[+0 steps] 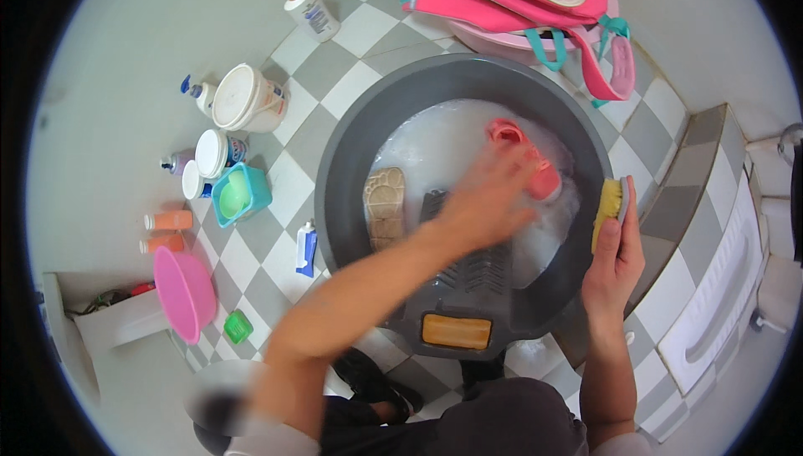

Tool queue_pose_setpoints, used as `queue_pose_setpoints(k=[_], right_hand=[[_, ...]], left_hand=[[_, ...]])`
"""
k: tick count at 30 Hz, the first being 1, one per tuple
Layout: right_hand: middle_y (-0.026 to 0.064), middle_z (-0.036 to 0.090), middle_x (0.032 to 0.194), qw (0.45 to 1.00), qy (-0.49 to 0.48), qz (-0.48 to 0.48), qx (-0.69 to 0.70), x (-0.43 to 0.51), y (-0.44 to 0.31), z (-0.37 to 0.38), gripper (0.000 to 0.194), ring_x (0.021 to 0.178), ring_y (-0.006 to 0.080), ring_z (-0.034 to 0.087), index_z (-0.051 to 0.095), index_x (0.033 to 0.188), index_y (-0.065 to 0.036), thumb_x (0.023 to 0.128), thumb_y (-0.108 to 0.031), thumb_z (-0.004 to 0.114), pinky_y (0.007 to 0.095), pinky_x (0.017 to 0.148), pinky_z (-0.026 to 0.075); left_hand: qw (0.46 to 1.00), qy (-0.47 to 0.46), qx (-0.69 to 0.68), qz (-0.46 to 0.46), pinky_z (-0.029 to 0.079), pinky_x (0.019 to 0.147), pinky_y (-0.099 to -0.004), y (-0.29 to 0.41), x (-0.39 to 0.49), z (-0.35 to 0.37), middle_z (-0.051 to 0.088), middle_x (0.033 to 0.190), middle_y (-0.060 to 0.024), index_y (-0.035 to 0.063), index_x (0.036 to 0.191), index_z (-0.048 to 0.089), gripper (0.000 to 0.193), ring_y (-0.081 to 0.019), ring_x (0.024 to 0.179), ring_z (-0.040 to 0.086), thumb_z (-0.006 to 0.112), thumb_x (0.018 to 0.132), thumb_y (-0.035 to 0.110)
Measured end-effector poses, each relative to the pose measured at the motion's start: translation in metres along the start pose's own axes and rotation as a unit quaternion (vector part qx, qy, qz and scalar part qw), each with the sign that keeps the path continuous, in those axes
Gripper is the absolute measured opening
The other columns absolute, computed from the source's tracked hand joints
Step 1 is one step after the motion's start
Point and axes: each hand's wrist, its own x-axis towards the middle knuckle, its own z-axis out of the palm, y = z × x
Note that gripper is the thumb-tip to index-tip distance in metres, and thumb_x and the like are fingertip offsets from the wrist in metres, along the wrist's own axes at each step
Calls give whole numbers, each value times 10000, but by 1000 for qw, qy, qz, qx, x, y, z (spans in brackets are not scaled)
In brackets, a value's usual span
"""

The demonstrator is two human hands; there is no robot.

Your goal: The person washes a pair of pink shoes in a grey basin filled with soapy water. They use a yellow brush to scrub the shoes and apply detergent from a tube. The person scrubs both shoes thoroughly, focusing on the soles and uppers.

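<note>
My left hand (492, 202), blurred by motion, reaches across a large dark grey basin (342, 167) with its thumb apart from its fingers. Its fingertips overlap a pink-red shoe (544, 181) in cloudy, sudsy water (433, 136); whether they touch it is unclear. Outside the basin's right rim, my right hand (618, 258) holds a scrubbing brush (610, 211) with yellow bristles and a grey back, bristles towards the basin. A beige insole (384, 205) stands against the basin's left inner wall. Below my left forearm is a ridged washboard (480, 274), with an orange-brown soap bar (457, 331) in its recess.
Left on the checkered tiles are a toothpaste-like tube (306, 250), a lidded white bucket (251, 99), a turquoise basket (254, 195), a pink basin (184, 296) and a pump bottle (312, 13). A pink backpack (502, 1) lies behind; a squat toilet (715, 311) is right.
</note>
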Motion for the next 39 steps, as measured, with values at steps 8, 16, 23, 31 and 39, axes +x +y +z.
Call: queue_pose_setpoints(k=[8,16,23,31,39], right_hand=[[32,645,1268,990,16,89,104,-20,-19,-30,583,981,69,556,388,1639,-30,1149,-322,505,219,880,461],[115,658,1271,999,2,-40,24,-49,-66,-56,595,1015,146,604,427,1590,50,1131,-315,526,261,922,476],[106,616,1127,986,-32,-148,-70,-64,-100,-107,560,936,178,558,467,1551,74,1108,-261,541,304,848,451],[85,575,959,959,-196,-134,-156,-61,-138,-142,579,815,177,516,462,1556,61,1126,-325,504,312,752,425],[115,607,958,969,-209,-111,-72,-39,-121,-76,525,823,197,559,515,1521,65,1079,-209,591,309,767,456]], left_hand=[[888,-67,91,-447,409,1142,-550,-77,-110,-68,476,1449,-349,-58,1534,374,771,-506,1325,488,678,968,369],[891,-111,153,-413,416,1097,-564,-128,-127,-7,543,1377,-329,3,1473,422,647,-504,1236,556,678,965,312],[939,-5,72,-335,584,910,-472,-155,-88,-65,763,1046,-238,-6,1376,574,489,-395,1029,749,668,996,287],[748,41,-552,-366,610,877,-389,-155,-33,-68,743,1072,-99,49,1284,646,310,-199,931,726,537,1132,295],[643,-5,-550,-532,579,972,-430,-200,-36,-27,729,1244,-165,-8,1285,662,685,-275,1070,732,518,1063,624]])
